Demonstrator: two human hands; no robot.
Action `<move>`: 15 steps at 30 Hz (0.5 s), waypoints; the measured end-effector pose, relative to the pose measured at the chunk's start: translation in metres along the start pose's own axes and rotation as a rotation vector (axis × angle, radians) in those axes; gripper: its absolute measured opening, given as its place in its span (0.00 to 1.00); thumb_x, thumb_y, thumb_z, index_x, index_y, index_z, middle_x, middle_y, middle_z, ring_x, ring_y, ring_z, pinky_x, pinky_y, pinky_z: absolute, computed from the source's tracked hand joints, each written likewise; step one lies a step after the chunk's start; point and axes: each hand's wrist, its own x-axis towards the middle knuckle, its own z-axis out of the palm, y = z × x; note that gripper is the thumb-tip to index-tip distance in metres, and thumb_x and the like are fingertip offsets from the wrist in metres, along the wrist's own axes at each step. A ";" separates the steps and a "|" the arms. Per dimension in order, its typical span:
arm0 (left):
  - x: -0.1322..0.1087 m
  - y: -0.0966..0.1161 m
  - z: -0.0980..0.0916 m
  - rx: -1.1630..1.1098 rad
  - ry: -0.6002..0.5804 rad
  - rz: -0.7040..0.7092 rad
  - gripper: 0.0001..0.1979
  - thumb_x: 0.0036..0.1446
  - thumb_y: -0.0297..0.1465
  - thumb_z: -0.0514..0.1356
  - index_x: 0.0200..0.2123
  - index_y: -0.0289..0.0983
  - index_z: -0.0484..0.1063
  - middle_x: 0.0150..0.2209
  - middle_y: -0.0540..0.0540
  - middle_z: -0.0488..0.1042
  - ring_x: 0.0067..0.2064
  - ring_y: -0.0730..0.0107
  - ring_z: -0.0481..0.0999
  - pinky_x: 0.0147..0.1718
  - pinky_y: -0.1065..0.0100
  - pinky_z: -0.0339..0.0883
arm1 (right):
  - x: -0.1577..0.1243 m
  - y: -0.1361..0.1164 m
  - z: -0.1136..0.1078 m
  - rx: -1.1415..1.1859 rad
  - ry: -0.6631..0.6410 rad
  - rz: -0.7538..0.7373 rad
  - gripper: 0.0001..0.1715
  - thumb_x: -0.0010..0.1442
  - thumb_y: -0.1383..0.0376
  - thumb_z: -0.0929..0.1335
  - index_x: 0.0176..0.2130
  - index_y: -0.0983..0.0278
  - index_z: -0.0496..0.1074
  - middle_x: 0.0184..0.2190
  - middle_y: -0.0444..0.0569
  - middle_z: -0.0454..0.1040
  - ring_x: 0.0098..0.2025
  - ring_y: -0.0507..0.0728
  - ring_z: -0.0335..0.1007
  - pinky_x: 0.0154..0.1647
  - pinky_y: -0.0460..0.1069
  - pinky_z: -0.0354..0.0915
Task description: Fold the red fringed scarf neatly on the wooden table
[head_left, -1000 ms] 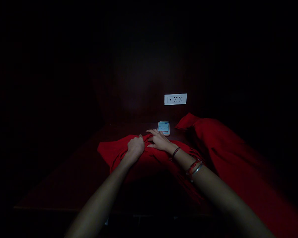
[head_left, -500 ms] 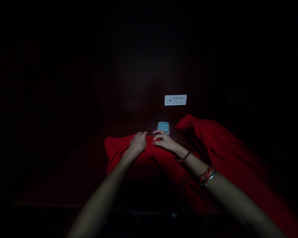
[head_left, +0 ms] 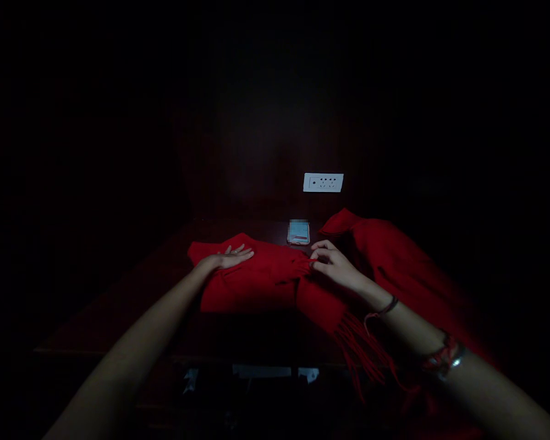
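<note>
A red fringed cloth (head_left: 252, 287) lies folded on the dark table (head_left: 132, 311). My left hand (head_left: 233, 256) rests flat on its left part with the fingers stretched out. At the right end of the folded part, my right hand (head_left: 332, 263) pinches the fringe of the cloth between thumb and fingers. More fringe (head_left: 360, 348) hangs down toward the table's front edge, below my right hand. Bracelets circle my right wrist and forearm.
A lit phone (head_left: 299, 232) lies behind the cloth. Another red cloth (head_left: 394, 256) is spread at the right, beyond my right arm. A white socket plate (head_left: 323, 183) is on the dark wall. Pale shapes show under the table edge.
My left hand has moved left and flattened onto the cloth. My right hand has moved right with the fringe, and the cloth's upper layer now reaches further right. The phone is fully uncovered.
</note>
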 end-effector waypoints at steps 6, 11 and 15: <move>-0.008 -0.042 -0.002 0.118 -0.056 -0.038 0.29 0.52 0.48 0.34 0.56 0.45 0.39 0.58 0.46 0.32 0.56 0.48 0.31 0.46 0.44 0.34 | -0.051 -0.007 -0.056 -0.073 -0.146 0.047 0.06 0.50 0.64 0.59 0.24 0.65 0.59 0.27 0.45 0.64 0.30 0.51 0.60 0.32 0.46 0.58; -0.011 -0.068 0.000 0.166 0.041 -0.088 0.30 0.50 0.51 0.38 0.55 0.47 0.39 0.58 0.48 0.35 0.56 0.48 0.33 0.47 0.44 0.33 | -0.091 0.008 -0.095 -0.421 -0.140 0.218 0.09 0.51 0.62 0.57 0.25 0.64 0.59 0.22 0.44 0.64 0.24 0.51 0.60 0.26 0.45 0.56; -0.013 -0.068 0.002 0.182 0.125 -0.093 0.29 0.50 0.50 0.37 0.55 0.47 0.43 0.58 0.48 0.39 0.56 0.52 0.35 0.48 0.46 0.32 | -0.074 0.010 -0.082 -0.673 -0.193 0.294 0.09 0.47 0.66 0.59 0.32 0.65 0.64 0.29 0.50 0.68 0.30 0.54 0.64 0.30 0.46 0.57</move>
